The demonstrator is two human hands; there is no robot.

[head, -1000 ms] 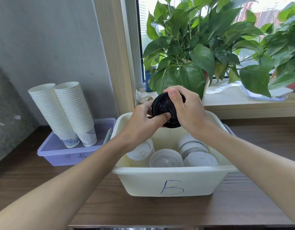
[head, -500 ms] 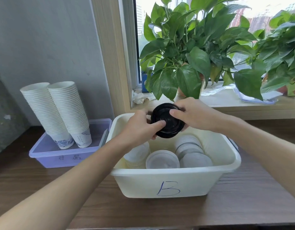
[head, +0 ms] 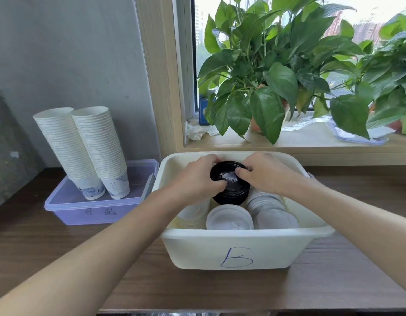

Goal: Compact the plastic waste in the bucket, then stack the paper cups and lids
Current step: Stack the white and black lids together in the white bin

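- Two tall stacks of paper cups (head: 83, 151) stand in the purple tray (head: 72, 213) at far left, leaning away from the bin. A careless sweep of the left forearm could tip them.
- Left hand (head: 197, 181): fingers curled round the near-left rim of the black lids (head: 230, 185), thumb on top.
- Black lids: a short nested stack held by both hands low inside the white bin (head: 243, 249), at its back middle, just behind the white lids (head: 229, 218). Whether it rests on anything cannot be told. If one hand lets go first, the stack would likely tilt and the lids slide apart.
- Right hand (head: 263, 174): pinches the far-right rim, thumb on top, fingers behind.
- White lids lie in piles on the bin floor, and the right-hand pile slants. A black stack set against that slope may slip off or push the pile over, undoing the stacking.
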